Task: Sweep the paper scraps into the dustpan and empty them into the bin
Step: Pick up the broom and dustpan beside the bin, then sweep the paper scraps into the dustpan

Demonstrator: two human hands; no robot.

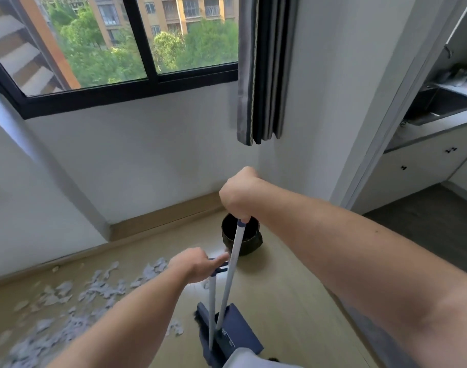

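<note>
Pale torn paper scraps (75, 301) lie left of both hands. Right hand (240, 195) fisted on white broom pole (233, 264); left hand (195, 264) grips navy dustpan handle (219, 269), nearer scraps.

The right hand (239, 193) hides its pole's top, the bottom edge cuts off the dustpan (237, 333), the paper scraps (67, 301) smear into blur toward the left, and things on the counter (439, 120) are unreadable
</note>
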